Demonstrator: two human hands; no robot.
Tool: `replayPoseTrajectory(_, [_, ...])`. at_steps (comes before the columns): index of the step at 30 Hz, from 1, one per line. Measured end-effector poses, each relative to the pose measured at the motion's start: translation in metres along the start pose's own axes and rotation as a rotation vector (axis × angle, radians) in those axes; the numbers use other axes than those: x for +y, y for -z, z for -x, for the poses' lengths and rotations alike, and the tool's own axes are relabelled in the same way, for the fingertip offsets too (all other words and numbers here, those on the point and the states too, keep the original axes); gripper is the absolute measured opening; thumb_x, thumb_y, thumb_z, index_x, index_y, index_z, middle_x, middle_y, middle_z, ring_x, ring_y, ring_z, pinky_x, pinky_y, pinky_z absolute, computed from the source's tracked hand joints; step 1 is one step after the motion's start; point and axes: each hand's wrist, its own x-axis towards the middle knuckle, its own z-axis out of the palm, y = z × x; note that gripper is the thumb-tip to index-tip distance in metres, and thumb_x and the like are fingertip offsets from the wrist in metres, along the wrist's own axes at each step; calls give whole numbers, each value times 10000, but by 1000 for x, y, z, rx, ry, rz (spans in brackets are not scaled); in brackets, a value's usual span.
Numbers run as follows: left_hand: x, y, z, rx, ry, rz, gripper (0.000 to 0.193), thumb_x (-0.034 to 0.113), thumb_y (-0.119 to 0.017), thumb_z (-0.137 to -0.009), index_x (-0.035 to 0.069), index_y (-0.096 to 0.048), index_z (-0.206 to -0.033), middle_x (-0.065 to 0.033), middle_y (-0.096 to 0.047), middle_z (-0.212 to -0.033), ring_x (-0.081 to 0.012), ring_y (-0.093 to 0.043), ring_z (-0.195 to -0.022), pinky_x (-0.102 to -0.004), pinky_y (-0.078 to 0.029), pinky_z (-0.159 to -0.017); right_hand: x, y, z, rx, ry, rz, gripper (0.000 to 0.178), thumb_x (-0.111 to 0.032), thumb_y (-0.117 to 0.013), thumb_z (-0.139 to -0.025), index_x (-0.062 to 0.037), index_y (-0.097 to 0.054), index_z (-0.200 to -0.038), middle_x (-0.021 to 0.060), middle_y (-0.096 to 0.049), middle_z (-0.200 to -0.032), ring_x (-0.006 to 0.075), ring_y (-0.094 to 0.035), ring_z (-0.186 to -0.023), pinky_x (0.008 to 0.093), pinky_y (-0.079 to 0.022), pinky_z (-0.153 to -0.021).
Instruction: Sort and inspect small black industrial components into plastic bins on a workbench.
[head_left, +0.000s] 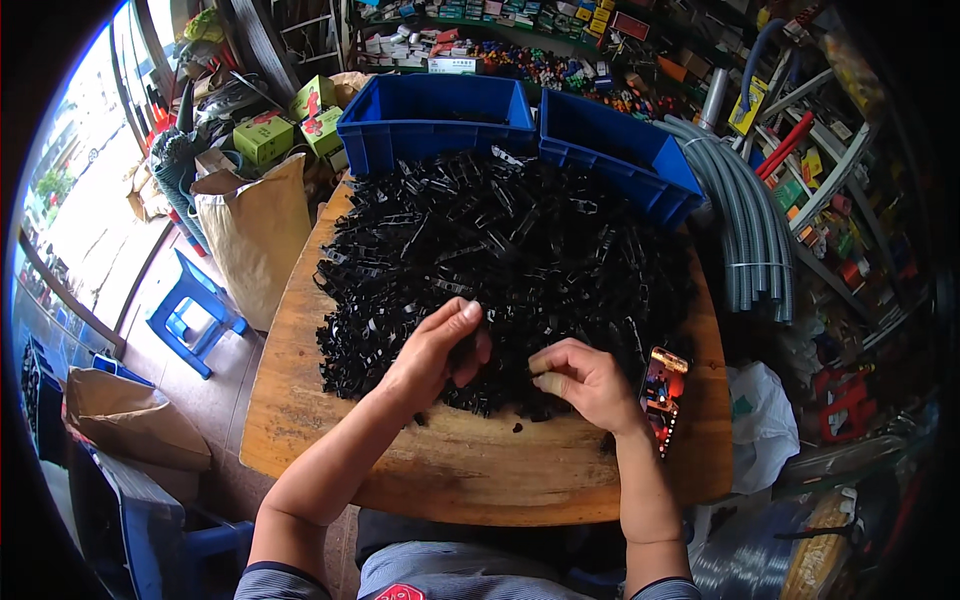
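Note:
A big heap of small black plastic parts (440, 230) covers most of the wooden table (480, 470). Over the heap's near edge, my left hand (436, 345) is curled closed with its thumb uppermost. Dark shapes show between its fingers, but they blend into the heap behind. To its right, my right hand (590, 380) has thumb and forefinger pinched together, and whatever sits between the tips is too small to make out. The two hands are a short way apart. A few loose black bits lie on the bare wood just in front of the heap.
Two blue plastic bins (435, 135) (620, 165) stand behind the heap. A lit phone (663, 395) leans at the table's right side. Grey coiled pipes (745, 220) and crowded shelves are to the right. At left are a brown paper sack (255, 230) and a blue stool (192, 315).

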Motion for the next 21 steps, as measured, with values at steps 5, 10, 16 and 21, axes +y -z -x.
replayPoseTrajectory(5, [-6, -11, 4, -127, 29, -369, 207, 271, -559, -912, 71, -529, -954, -24, -536, -757, -96, -502, -590, -215, -426, -558, 0, -1, 2, 253, 124, -88, 202, 42, -608, -825, 7, -605, -1024, 36, -609, -915, 112, -592, -861, 234, -501, -783])
replayPoseTrajectory(10, [-16, -16, 6, -153, -193, -523, 224, 219, -640, -863, 53, -566, -995, 3, -530, -738, -54, -477, -639, -200, -405, -592, -8, -4, 5, 309, 4, -196, 205, 53, -609, -822, 7, -603, -1022, 30, -586, -945, 103, -582, -885, 222, -491, -800])
replayPoseTrajectory(16, [-13, -18, 6, -106, -131, -644, 264, 218, -686, -813, 28, -590, -969, 19, -543, -688, -31, -472, -665, -216, -410, -588, -5, -1, 5, 297, 128, -106, 171, 58, -611, -819, 14, -616, -984, 42, -584, -968, 105, -580, -883, 221, -491, -800])
replayPoseTrajectory(21, [-11, -20, 8, -70, -113, -917, 241, 227, -713, -770, 14, -618, -832, -7, -539, -581, -33, -462, -575, -249, -411, -526, -6, -4, 4, 290, 144, -185, 158, 47, -623, -816, 17, -623, -971, 44, -594, -949, 102, -580, -859, 217, -490, -780])
